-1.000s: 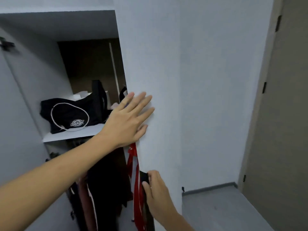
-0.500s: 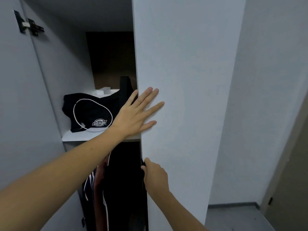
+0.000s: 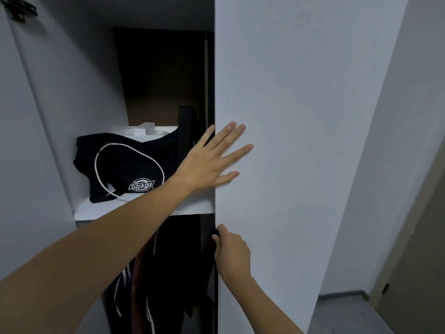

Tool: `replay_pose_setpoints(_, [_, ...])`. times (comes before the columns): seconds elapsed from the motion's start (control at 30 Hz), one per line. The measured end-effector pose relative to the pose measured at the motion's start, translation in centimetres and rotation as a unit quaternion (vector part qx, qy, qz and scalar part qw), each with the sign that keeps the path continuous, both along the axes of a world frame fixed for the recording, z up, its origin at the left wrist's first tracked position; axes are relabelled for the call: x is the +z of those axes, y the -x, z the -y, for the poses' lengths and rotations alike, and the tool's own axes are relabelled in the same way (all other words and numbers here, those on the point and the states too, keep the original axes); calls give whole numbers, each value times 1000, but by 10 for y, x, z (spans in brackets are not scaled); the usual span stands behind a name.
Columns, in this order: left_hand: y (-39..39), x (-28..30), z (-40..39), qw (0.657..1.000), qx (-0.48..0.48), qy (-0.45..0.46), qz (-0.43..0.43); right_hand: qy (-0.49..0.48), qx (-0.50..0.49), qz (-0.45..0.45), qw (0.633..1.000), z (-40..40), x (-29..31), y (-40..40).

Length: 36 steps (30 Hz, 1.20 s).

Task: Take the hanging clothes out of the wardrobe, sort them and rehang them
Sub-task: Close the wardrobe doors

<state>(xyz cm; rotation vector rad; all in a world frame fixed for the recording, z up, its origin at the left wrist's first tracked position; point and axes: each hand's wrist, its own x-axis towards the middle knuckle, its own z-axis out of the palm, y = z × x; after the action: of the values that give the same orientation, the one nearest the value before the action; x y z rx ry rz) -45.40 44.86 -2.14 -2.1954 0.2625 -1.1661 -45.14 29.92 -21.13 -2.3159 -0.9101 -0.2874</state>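
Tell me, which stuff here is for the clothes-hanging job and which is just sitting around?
For the job:
- hanging clothes under the shelf
- wardrobe door
- left hand, flat on the door
- right hand, gripping the door's edge

Just sitting around:
- black Dickies bag on the shelf
- white item behind it

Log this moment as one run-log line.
left hand flat on wardrobe door | right hand grips door edge | hanging clothes inside | black Dickies garment on shelf

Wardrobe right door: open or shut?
Partly open: the right door shows a gap revealing the shelf and hanging clothes.
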Motion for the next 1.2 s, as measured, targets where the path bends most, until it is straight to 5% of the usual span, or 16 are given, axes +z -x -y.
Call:
replay_pose_setpoints(0.4, [-13,-4,-12,1000,6,3,-7,3,-20,-2,1000,-14,-3,-12])
replay_pose_setpoints(0.73, [10,1,11,994,101,14,-46,-6,22,-38,999,-1,1,-10])
replay_pose_setpoints(0.87, [51,-5,27,986,134,75,-58,-51,24,-95,994,27,-11,5])
replay_pose_setpoints(1.2, [254,-56,70,927,320,187,-54,-29,203,-67,976,91,-37,122])
